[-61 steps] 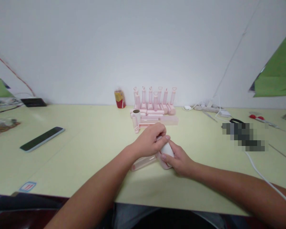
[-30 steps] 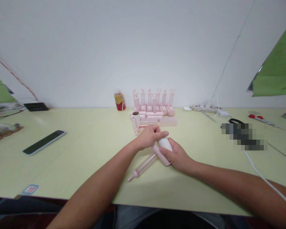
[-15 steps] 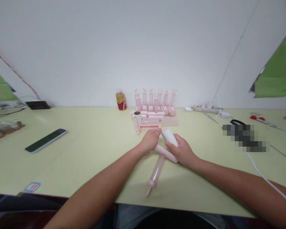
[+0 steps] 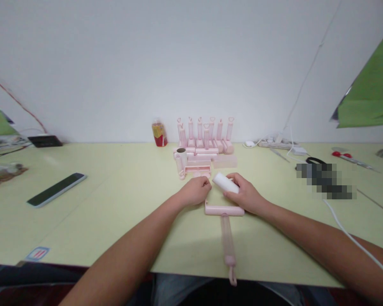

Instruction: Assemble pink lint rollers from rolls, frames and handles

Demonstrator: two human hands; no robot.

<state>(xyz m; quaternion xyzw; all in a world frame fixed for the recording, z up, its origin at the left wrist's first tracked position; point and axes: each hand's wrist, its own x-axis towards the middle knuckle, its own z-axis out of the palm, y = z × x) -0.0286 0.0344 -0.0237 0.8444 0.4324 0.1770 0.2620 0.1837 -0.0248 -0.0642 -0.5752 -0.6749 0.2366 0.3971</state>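
Right hand point(image 4: 245, 194) around a white roll point(image 4: 226, 182), left hand point(image 4: 195, 189) curled beside it.
The right hand's fingers and thumb close on the roll, which tilts above the yellowish table point(image 4: 127, 178); the left hand is folded nearly into a fist, and whether it grips anything I cannot tell; just below the hands lies a pink frame point(image 4: 224, 211), its clear handle point(image 4: 227, 238) pointing toward the person; beyond, a second white roll point(image 4: 183, 159) stands upright near several pink-topped handles point(image 4: 200, 130).
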